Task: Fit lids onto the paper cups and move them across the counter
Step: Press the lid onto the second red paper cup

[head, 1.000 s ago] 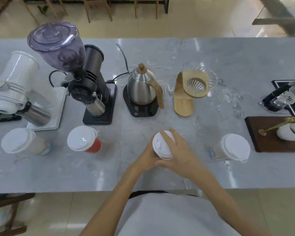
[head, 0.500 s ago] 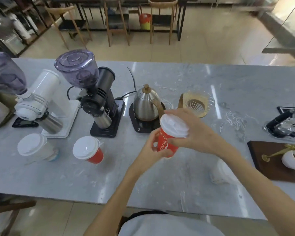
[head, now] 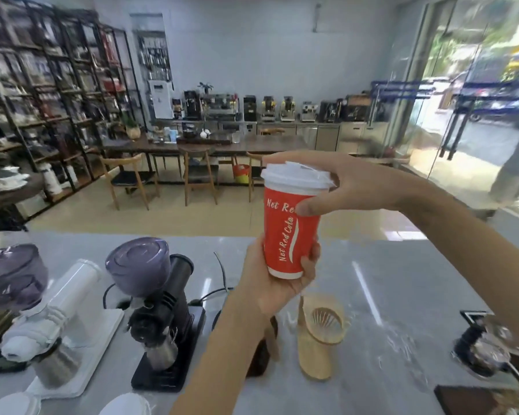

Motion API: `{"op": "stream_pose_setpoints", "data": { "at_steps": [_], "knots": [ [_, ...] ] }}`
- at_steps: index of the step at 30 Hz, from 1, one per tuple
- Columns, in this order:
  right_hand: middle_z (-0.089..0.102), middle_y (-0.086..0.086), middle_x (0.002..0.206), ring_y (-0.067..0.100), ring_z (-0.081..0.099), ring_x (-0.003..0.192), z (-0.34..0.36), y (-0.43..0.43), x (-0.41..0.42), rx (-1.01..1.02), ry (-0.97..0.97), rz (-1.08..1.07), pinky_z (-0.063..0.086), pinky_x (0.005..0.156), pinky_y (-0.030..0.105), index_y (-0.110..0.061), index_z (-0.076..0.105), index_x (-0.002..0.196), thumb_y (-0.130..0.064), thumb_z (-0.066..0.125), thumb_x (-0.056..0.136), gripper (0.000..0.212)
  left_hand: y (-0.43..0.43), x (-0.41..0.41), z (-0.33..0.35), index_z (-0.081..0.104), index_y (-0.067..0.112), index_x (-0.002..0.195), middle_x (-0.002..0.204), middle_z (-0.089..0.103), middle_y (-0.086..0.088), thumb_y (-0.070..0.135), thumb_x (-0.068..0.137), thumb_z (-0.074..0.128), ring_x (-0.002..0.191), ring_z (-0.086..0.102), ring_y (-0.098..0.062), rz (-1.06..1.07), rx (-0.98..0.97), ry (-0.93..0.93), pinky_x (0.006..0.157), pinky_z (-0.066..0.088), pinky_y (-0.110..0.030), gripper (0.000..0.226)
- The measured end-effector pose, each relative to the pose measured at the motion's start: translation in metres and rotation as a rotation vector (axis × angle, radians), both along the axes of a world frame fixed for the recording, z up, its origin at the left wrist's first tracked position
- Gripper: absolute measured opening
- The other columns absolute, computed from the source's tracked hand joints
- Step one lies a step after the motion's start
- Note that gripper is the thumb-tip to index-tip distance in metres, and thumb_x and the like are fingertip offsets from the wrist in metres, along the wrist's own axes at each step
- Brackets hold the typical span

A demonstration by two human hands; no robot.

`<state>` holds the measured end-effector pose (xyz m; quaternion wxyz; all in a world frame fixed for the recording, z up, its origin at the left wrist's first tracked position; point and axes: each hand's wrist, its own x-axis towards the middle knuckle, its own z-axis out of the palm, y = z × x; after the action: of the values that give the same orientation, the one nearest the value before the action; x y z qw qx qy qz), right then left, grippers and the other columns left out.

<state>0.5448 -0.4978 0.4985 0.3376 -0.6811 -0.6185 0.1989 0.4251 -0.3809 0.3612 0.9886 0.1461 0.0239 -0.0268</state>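
I see the black grinder (head: 162,322) with its purple hopper standing at the left of the grey worktop (head: 402,280). Right of it, my left hand (head: 270,283) has its grip wrapped around the base of the red paper cup (head: 291,232), held upright in the air above the worktop; the cup bears white "Net Red Cola" lettering. My right hand (head: 351,187) pinches the white lid (head: 295,179) seated on the rim, thumb pressed on the cup wall.
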Motion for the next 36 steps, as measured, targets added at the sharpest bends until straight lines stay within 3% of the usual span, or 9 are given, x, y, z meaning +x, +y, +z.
{"op": "stream_pose_setpoints", "data": {
  "at_steps": [8,13,16,18,21,25,28,32,36],
  "knots": [
    [0.050,-0.028,0.136,0.003,0.059,0.118,0.081,-0.001,0.018,-0.101,-0.141,-0.015,0.058,0.080,0.021,-0.065,0.038,0.134,-0.057,0.075,0.071,0.074,-0.013,0.026,0.073,0.062,-0.001,0.113,0.086,0.071,-0.021,0.036,0.080,0.061,0.066,0.071,-0.031,0.151,0.030,0.007,0.046,0.057,-0.029,0.050],
    [0.020,-0.019,0.152,0.014,0.036,0.129,0.114,0.002,0.011,0.032,-0.377,-0.115,0.046,0.080,0.018,-0.069,0.027,0.136,-0.078,0.058,0.067,0.076,-0.024,0.048,0.095,0.064,0.006,0.110,0.095,0.071,-0.021,0.035,0.097,0.047,0.073,0.069,-0.030,0.613,0.061,0.038,0.055,0.059,-0.033,0.036],
    [0.032,-0.010,0.143,0.009,0.054,0.111,0.119,0.010,-0.001,0.081,-0.396,-0.219,0.058,0.067,0.021,-0.057,0.037,0.136,-0.086,0.050,0.065,0.077,-0.030,0.061,0.108,0.062,0.014,0.104,0.103,0.068,-0.018,0.029,0.097,0.042,0.071,0.071,-0.024,0.950,0.138,0.040,0.058,0.058,-0.032,0.025],
    [0.048,-0.014,0.123,0.005,0.059,0.099,0.117,0.017,-0.007,0.151,-0.431,-0.300,0.055,0.065,0.022,-0.048,0.042,0.130,-0.089,0.052,0.062,0.080,-0.037,0.065,0.114,0.060,0.020,0.097,0.092,0.067,-0.009,0.028,0.098,0.041,0.060,0.069,-0.015,1.096,0.213,0.016,0.055,0.055,-0.030,0.021],
    [0.055,-0.023,0.105,0.002,0.060,0.090,0.116,0.022,-0.012,0.282,-0.407,-0.361,0.048,0.064,0.021,-0.045,0.048,0.118,-0.081,0.063,0.066,0.065,-0.047,0.066,0.116,0.060,0.029,0.091,0.089,0.066,-0.002,0.035,0.097,0.040,0.075,0.063,-0.019,1.179,0.287,-0.007,0.061,0.054,-0.032,0.022],
    [0.060,-0.022,0.102,0.001,0.063,0.087,0.115,0.018,-0.009,0.338,-0.357,-0.387,0.051,0.064,0.021,-0.043,0.056,0.114,-0.071,0.070,0.071,0.053,-0.044,0.061,0.119,0.059,0.020,0.107,0.104,0.067,-0.012,0.034,0.098,0.043,0.079,0.066,-0.026,1.028,0.239,-0.039,0.060,0.058,-0.035,0.023],
    [0.057,-0.022,0.106,0.000,0.061,0.089,0.110,0.012,-0.008,0.367,-0.330,-0.383,0.050,0.061,0.015,-0.045,0.057,0.113,-0.067,0.070,0.073,0.048,-0.036,0.054,0.121,0.060,0.013,0.115,0.101,0.065,-0.019,0.036,0.096,0.045,0.077,0.063,-0.030,0.833,0.259,-0.035,0.053,0.055,-0.032,0.034],
    [0.061,-0.023,0.108,-0.004,0.064,0.092,0.105,0.001,-0.005,0.385,-0.276,-0.345,0.051,0.066,0.015,-0.048,0.060,0.111,-0.065,0.072,0.073,0.043,-0.027,0.045,0.119,0.061,0.003,0.118,0.083,0.072,-0.019,0.037,0.095,0.045,0.067,0.070,-0.029,0.447,0.148,-0.042,0.042,0.050,-0.024,0.044],
    [0.064,-0.027,0.106,-0.007,0.063,0.099,0.101,-0.012,-0.001,0.336,-0.198,-0.234,0.055,0.066,0.014,-0.052,0.062,0.107,-0.060,0.071,0.071,0.038,-0.020,0.036,0.114,0.057,-0.002,0.120,0.093,0.068,-0.024,0.044,0.093,0.049,0.072,0.067,-0.031,-0.018,-0.019,-0.132,0.040,0.052,-0.023,0.054]
  ]
}}
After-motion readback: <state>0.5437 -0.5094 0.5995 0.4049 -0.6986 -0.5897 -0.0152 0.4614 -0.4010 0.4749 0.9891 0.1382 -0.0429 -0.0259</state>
